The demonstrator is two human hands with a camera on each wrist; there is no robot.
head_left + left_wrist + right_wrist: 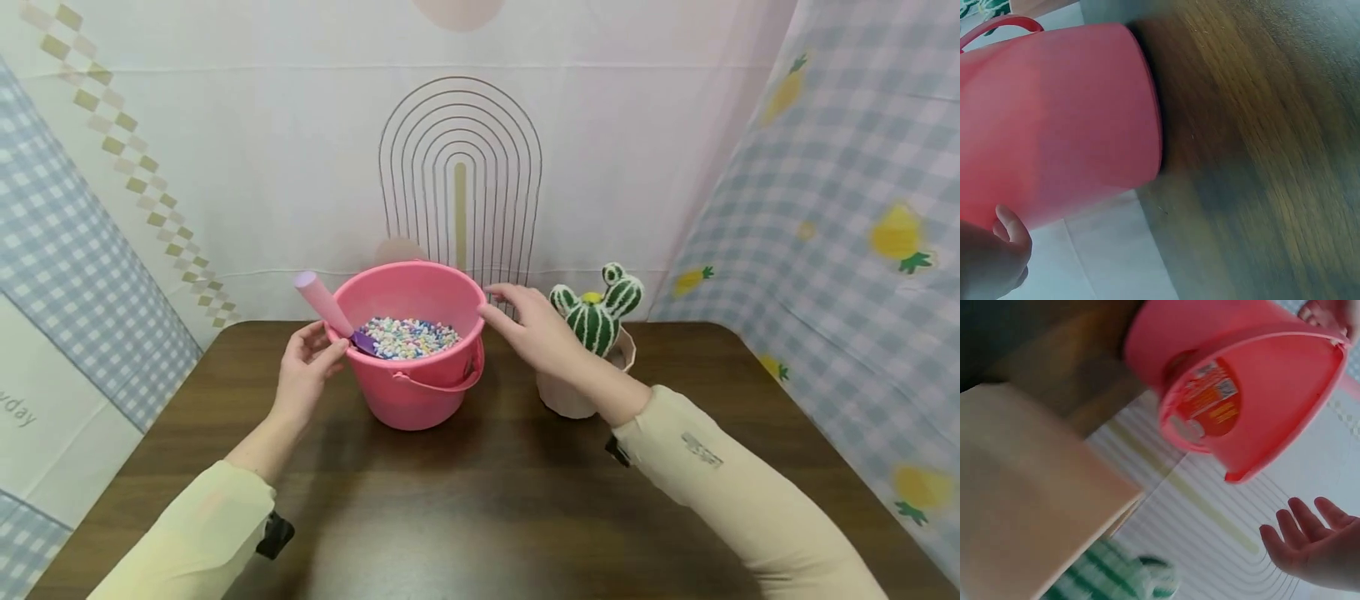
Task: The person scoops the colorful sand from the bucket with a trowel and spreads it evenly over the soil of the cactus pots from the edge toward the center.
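Note:
A pink bucket (pixel 408 396) stands on the table, with small multicoloured pellets (pixel 412 337) inside. A toy shovel (pixel 324 302) with a pink handle and purple blade leans in it, handle out over the left rim. My left hand (pixel 302 367) pinches the bucket's left rim, thumb on top and fingers outside; the left wrist view shows its fingers (pixel 1013 228) against the bucket wall. At the opposite side my right hand (pixel 536 329) is held out beside the rim. In the right wrist view a gap separates its spread fingers (pixel 1300 528) from the bucket (pixel 1272 394).
Behind my right forearm stands a knitted cactus (pixel 596 325) in a pale pot (pixel 562 396). The bucket's handle (pixel 450 387) hangs down at its front right. Patterned cloth (pixel 300 167) encloses the back and sides of the brown wooden table (pixel 450 517).

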